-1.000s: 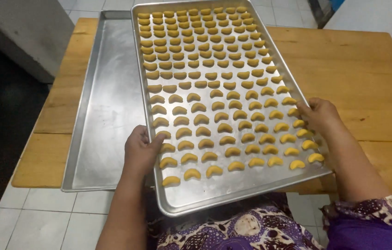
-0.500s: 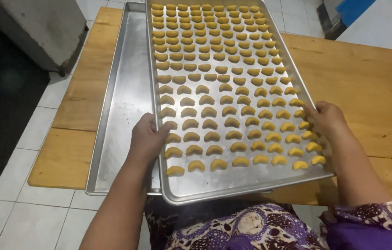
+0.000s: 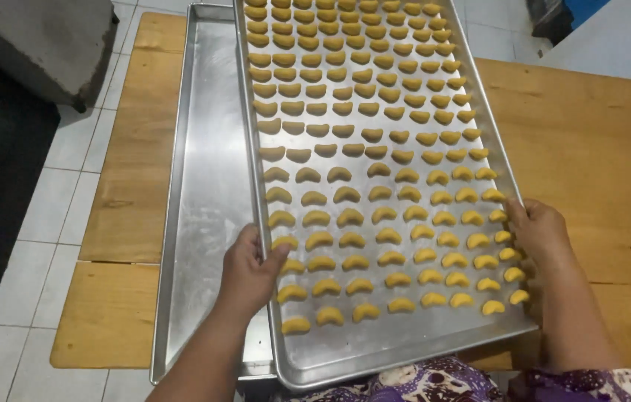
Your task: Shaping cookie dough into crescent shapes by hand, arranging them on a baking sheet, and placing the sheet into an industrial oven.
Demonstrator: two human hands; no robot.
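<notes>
A long metal baking tray [image 3: 397, 346] filled with several rows of small yellow crescent-shaped dough pieces [image 3: 375, 216] is lifted over a wooden table [image 3: 591, 156]. My left hand [image 3: 248, 272] grips its left rim near the front corner, thumb over the edge. On the opposite side, my right hand [image 3: 537, 232] holds the right rim. Under and left of it lies a second metal tray [image 3: 207, 193] with nothing on its visible part.
The wooden table stands on a white tiled floor [image 3: 25, 253]. A grey block-like object [image 3: 40, 45] and a dark area sit at the far left. Patterned purple clothing [image 3: 434, 383] shows at the bottom edge. Pale surface at top right.
The filled tray has come closer and slid rightward off the lower tray, showing more of that tray. Both hands keep their grip on the rims.
</notes>
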